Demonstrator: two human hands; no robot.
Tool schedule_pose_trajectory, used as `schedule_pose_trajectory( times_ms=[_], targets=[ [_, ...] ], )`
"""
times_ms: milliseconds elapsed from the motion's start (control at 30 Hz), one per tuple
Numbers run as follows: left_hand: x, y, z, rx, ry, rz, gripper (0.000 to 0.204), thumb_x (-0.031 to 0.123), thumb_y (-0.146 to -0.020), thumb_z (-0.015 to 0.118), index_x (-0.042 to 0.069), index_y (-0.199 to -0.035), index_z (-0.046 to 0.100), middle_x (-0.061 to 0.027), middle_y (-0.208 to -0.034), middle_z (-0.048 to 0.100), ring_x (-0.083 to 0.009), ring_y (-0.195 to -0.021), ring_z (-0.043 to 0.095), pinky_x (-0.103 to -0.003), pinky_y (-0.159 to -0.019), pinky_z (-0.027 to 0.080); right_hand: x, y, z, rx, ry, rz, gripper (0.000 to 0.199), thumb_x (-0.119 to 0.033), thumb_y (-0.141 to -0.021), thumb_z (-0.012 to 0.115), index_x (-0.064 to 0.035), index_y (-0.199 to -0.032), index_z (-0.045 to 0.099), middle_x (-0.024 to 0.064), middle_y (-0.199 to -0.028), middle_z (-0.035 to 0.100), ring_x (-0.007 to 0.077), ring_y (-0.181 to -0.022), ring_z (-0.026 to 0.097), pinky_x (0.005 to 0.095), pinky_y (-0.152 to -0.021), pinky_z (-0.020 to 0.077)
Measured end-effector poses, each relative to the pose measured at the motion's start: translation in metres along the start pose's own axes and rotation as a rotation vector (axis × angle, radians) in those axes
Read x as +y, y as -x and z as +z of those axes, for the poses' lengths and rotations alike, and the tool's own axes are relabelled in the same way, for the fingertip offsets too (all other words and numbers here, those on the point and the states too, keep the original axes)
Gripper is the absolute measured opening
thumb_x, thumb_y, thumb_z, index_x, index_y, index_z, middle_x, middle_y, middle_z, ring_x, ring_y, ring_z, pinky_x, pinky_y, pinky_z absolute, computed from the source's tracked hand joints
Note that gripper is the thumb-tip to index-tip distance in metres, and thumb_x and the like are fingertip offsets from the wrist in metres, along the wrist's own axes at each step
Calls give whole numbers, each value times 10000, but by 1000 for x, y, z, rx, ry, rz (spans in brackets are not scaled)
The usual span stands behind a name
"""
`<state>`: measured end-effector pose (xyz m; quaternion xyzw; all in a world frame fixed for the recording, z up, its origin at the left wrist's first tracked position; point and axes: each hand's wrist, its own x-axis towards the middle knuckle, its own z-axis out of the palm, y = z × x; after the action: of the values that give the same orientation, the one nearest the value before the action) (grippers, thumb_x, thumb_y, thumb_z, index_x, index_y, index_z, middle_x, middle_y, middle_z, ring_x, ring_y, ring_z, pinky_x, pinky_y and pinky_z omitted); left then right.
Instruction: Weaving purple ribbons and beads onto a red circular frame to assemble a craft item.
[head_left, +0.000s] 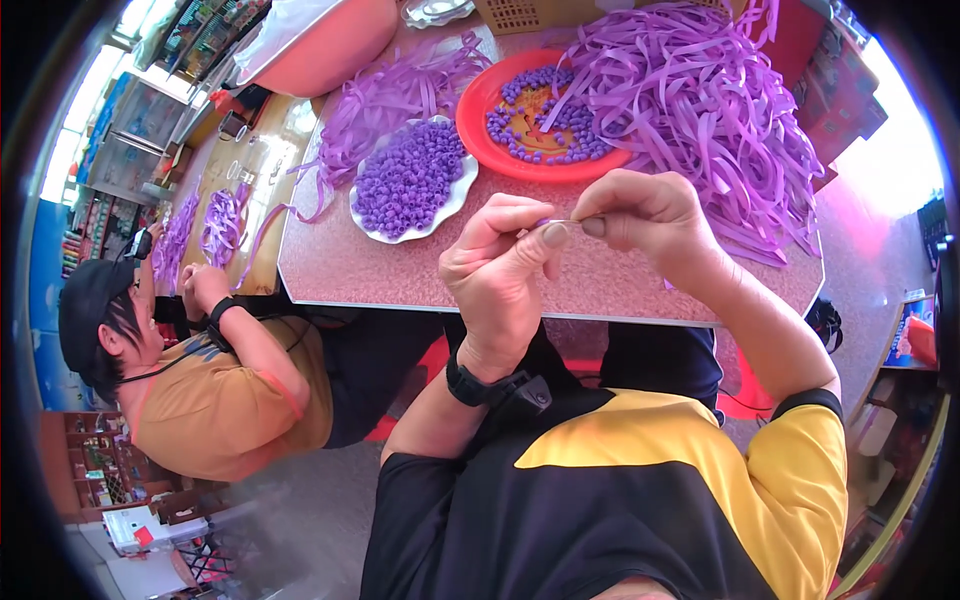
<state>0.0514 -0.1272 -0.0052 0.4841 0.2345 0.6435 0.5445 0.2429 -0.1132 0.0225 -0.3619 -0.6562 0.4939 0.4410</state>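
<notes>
My left hand point(497, 270) is closed in a pinch over the near edge of the pink table point(370, 272). A small purple bead point(543, 223) shows at its fingertips. Opposite it, my right hand point(650, 218) pinches a thin, pale, needle-like piece point(568, 221) that reaches across to the left fingertips. Whether the bead sits on that piece is too small to tell. Just beyond my hands, a red-orange plate point(475, 140) holds loose purple beads. To its left, a white scalloped dish point(463, 193) is heaped with more of them.
A large pile of purple ribbons point(690, 110) covers the table's far right, and another ribbon pile point(385, 95) lies at the far left. Behind stands a pink basin point(325, 50). At left, a person point(240, 390) in an orange-brown top sits at a wooden table point(270, 150) with ribbons.
</notes>
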Motion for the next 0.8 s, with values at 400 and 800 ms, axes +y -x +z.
schedule_pose_trajectory(
  times_ms=[400,800],
  targets=[
    [-13,-4,0,-23,71,3,121,-73,-858,693,-44,-972,665,-103,-963,612,-142,-638,571,-258,-548,451,7,-1,0,29,76,-106,106,52,-844,698,-6,-933,695,-11,-788,636,55,-702,567,224,-617,451],
    [-24,-12,-15,-88,186,-209,185,32,-943,637,-51,-1106,668,-89,-999,598,-150,-726,580,-279,-604,457,9,-4,3,45,-153,213,98,36,-874,652,0,-957,691,-24,-800,614,35,-734,542,208,-633,434]
  ],
)
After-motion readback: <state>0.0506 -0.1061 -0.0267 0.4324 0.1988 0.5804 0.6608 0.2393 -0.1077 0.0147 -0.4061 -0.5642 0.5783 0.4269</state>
